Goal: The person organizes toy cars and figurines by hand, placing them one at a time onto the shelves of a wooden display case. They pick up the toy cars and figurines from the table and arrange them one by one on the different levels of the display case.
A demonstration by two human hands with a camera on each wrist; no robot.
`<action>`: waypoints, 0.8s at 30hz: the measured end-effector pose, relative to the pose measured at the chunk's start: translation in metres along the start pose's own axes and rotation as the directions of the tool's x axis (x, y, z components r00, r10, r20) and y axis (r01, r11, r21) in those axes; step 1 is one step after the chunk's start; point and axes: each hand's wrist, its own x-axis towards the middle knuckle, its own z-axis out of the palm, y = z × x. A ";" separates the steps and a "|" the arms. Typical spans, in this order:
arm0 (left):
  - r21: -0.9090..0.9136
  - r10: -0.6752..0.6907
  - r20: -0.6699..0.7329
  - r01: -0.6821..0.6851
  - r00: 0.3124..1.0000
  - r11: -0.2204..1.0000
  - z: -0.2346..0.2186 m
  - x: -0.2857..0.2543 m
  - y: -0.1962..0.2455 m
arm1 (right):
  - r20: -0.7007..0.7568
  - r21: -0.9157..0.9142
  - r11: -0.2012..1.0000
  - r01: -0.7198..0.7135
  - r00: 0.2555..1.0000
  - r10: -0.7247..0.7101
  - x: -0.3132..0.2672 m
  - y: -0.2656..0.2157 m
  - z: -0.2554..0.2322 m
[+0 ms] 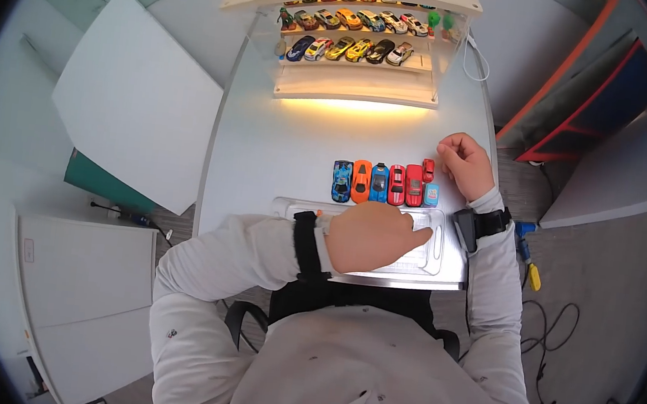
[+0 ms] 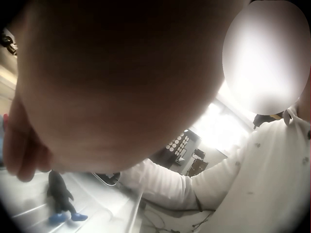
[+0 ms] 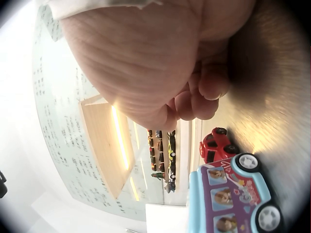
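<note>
My left hand [image 1: 379,239] is over a clear tray [image 1: 436,237] at the table's front edge, back of the hand up. In the left wrist view a small dark toy figure with blue feet [image 2: 59,196] appears at the tray, right by the fingertips; its top is hidden, and I cannot tell whether the fingers grip it. My right hand [image 1: 465,167] rests on the table, fingers loosely curled around nothing. Close to it are a small red toy car [image 1: 428,170] and a light-blue toy bus [image 3: 233,199] with pictured windows.
Left of the bus stands a row of toy cars: red [image 1: 413,185], striped red [image 1: 396,184], blue [image 1: 379,183], orange [image 1: 361,181] and patterned blue [image 1: 341,181]. Behind them a lit wooden display shelf [image 1: 355,87] holds more toy cars. Cables [image 1: 547,328] lie on the floor at right.
</note>
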 end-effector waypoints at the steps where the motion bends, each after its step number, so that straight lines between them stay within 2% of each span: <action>1: 0.007 -0.013 -0.008 0.013 1.000 1.000 0.003 0.002 0.003 | -0.003 -0.002 1.000 0.000 1.000 0.000 0.000 -0.001 0.000; 11: 0.033 0.050 -0.123 -0.047 0.991 0.998 0.029 0.017 0.009 | -0.005 0.026 1.000 0.002 1.000 -0.002 0.000 0.000 0.001; 14: 0.031 0.044 -0.108 -0.041 0.993 0.999 0.026 0.016 0.011 | 0.001 0.025 1.000 0.002 1.000 -0.002 -0.001 0.000 0.001; 23: 0.082 0.135 -0.099 -0.127 0.986 0.988 0.020 0.009 0.004 | -0.007 0.007 1.000 0.010 1.000 -0.010 0.003 0.003 -0.001; 24: 0.070 0.116 -0.053 -0.113 0.992 0.991 0.019 0.009 0.004 | -0.009 0.000 1.000 0.009 1.000 -0.009 0.002 0.006 -0.002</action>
